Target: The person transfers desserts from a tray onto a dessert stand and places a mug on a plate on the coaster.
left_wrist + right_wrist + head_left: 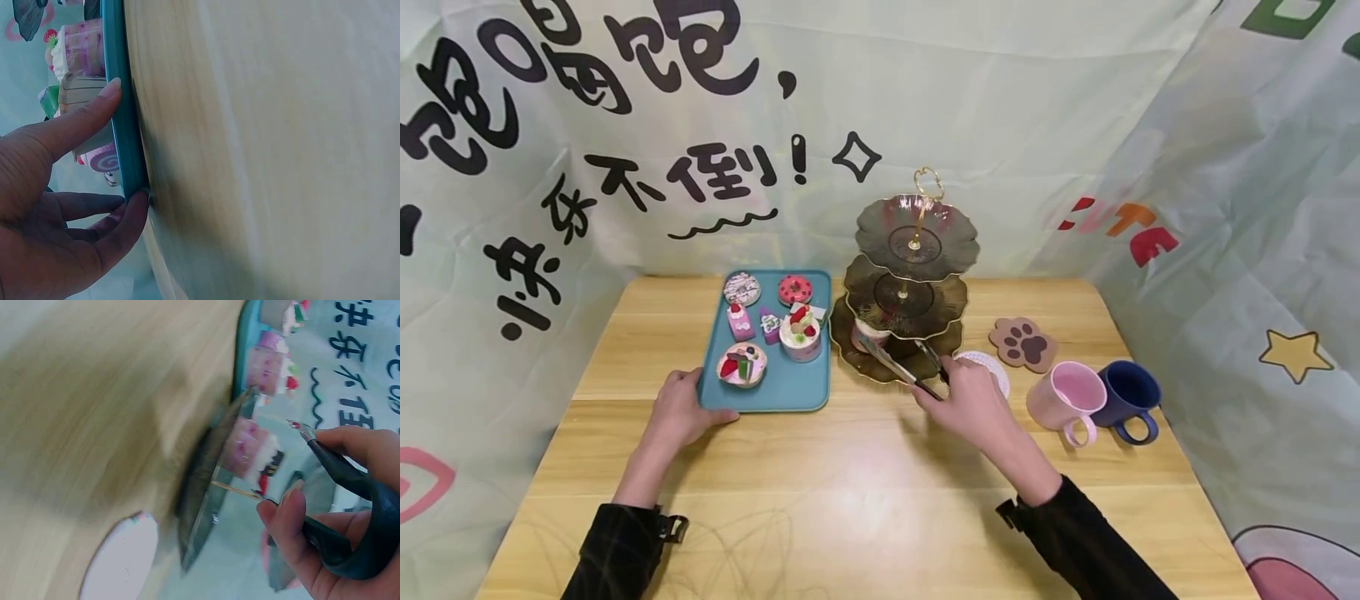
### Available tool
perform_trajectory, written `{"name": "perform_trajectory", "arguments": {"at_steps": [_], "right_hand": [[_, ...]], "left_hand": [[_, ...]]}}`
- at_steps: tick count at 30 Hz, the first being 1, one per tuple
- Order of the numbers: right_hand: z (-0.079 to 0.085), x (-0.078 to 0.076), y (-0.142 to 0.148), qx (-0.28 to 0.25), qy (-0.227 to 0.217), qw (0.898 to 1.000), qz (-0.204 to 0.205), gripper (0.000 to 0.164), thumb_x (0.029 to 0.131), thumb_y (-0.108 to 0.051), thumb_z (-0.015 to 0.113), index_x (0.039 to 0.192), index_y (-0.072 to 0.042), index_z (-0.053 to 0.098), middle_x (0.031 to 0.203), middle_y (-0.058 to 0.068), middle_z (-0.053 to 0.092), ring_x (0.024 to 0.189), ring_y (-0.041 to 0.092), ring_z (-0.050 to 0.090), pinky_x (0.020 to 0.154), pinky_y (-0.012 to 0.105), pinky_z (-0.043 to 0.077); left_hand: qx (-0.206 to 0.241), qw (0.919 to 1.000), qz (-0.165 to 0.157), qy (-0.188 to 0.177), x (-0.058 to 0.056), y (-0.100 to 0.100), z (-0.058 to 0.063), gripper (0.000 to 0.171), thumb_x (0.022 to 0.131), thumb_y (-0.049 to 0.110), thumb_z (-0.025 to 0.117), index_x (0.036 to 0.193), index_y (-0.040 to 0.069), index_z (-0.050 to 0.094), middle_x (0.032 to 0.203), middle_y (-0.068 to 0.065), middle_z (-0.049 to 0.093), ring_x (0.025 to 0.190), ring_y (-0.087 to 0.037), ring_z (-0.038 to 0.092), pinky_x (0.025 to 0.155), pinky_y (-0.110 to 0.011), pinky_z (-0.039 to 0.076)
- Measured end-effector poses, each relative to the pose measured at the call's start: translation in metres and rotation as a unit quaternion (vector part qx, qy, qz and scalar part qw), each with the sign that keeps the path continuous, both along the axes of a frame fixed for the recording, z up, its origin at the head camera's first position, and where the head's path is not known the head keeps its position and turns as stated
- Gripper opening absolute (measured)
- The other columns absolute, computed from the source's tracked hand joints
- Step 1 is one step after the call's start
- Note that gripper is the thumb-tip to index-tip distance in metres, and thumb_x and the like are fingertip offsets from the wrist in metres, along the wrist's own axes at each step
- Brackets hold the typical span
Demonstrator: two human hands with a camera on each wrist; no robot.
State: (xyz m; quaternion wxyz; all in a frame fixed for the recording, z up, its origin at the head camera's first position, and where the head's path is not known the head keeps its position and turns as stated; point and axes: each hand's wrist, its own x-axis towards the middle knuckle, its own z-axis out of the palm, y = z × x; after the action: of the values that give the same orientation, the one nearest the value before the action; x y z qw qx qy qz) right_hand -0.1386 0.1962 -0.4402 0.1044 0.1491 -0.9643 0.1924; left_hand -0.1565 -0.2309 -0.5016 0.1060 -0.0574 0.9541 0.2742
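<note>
My left hand (pixel 679 410) grips the near-left corner of a blue tray (pixel 790 393); in the left wrist view its thumb lies along the rim (pixel 119 125). Donuts, small cake slices and cups of fruit-topped cake sit on the tray. A pair of black-handled tongs (pixel 337 472) is in my right hand (pixel 972 402), its metal tips spread apart. Those tips are at the bottom tier of a three-tier dark, gold-edged stand (pixel 951 242). On that tier stands a pink cake cup (pixel 244 447), partly hidden by the tier above in the head view. Nothing is visibly pinched between the tips.
Right of the stand lie a white round coaster (pixel 997 368), partly behind my right hand, and a brown paw-shaped coaster (pixel 1011 333). A pink mug (pixel 1048 404) and a dark blue mug (pixel 1112 408) stand together near the table's right edge. Printed cloth hangs behind the table.
</note>
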Motion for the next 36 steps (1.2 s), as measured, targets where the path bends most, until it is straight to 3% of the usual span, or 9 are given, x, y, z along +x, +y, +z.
{"name": "perform_trajectory", "arguments": {"at_steps": [5, 11, 18, 22, 30, 36], "right_hand": [[-0.006, 0.020, -0.016, -0.002, 0.013, 1.000, 0.015, 0.054, 0.082, -0.045, 0.082, 0.110, 0.000, 0.069, 0.076, 0.005, 0.062, 0.056, 0.014, 0.052, 0.045, 0.025, 0.045], [-0.020, 0.021, -0.058, 0.028, 0.032, 0.998, 0.044, 0.069, 0.084, -0.050, 0.079, 0.121, 0.007, 0.066, 0.101, 0.015, 0.070, 0.064, 0.019, 0.064, 0.053, 0.027, 0.057], [-0.030, -0.006, -0.101, 0.037, 0.030, 0.998, 0.036, 0.053, 0.083, -0.051, 0.078, 0.095, -0.001, 0.065, 0.076, 0.007, 0.060, 0.060, 0.028, 0.065, 0.049, 0.038, 0.054], [-0.034, -0.020, -0.112, 0.033, 0.009, 0.999, 0.019, 0.047, 0.083, -0.050, 0.078, 0.084, -0.006, 0.061, 0.071, 0.006, 0.057, 0.061, 0.032, 0.066, 0.048, 0.041, 0.053], [-0.042, -0.036, -0.124, 0.049, -0.015, 0.998, 0.021, 0.044, 0.087, -0.052, 0.073, 0.078, -0.011, 0.058, 0.071, 0.003, 0.058, 0.061, 0.028, 0.065, 0.048, 0.038, 0.051], [-0.044, -0.038, -0.123, 0.045, -0.011, 0.998, 0.033, 0.043, 0.088, -0.050, 0.072, 0.074, -0.013, 0.055, 0.066, -0.001, 0.054, 0.058, 0.025, 0.063, 0.048, 0.037, 0.051]], "left_hand": [[0.001, 1.0000, -0.001, -0.001, 0.000, 0.000, 0.000, 0.112, 0.076, 0.043, 0.089, 0.152, -0.014, 0.029, 0.139, -0.038, 0.039, 0.119, -0.050, 0.046, 0.106, -0.065, 0.043], [0.001, 1.0000, -0.002, -0.001, 0.004, -0.001, 0.001, 0.112, 0.076, 0.041, 0.088, 0.152, -0.015, 0.029, 0.140, -0.039, 0.038, 0.120, -0.051, 0.045, 0.107, -0.065, 0.042], [0.002, 1.0000, -0.001, 0.002, 0.006, -0.001, 0.002, 0.113, 0.075, 0.041, 0.089, 0.151, -0.016, 0.029, 0.136, -0.038, 0.040, 0.116, -0.049, 0.047, 0.105, -0.065, 0.043], [0.004, 1.0000, 0.000, 0.000, 0.006, 0.000, 0.003, 0.113, 0.075, 0.042, 0.090, 0.151, -0.015, 0.030, 0.137, -0.038, 0.040, 0.117, -0.049, 0.047, 0.105, -0.065, 0.043], [-0.007, 0.9999, -0.005, 0.006, 0.004, -0.001, 0.000, 0.114, 0.074, 0.043, 0.089, 0.150, -0.017, 0.029, 0.139, -0.041, 0.038, 0.120, -0.052, 0.045, 0.107, -0.066, 0.041], [-0.004, 1.0000, -0.005, 0.006, 0.005, -0.001, 0.001, 0.113, 0.075, 0.043, 0.089, 0.151, -0.017, 0.029, 0.139, -0.041, 0.038, 0.121, -0.053, 0.045, 0.107, -0.066, 0.041]]}}
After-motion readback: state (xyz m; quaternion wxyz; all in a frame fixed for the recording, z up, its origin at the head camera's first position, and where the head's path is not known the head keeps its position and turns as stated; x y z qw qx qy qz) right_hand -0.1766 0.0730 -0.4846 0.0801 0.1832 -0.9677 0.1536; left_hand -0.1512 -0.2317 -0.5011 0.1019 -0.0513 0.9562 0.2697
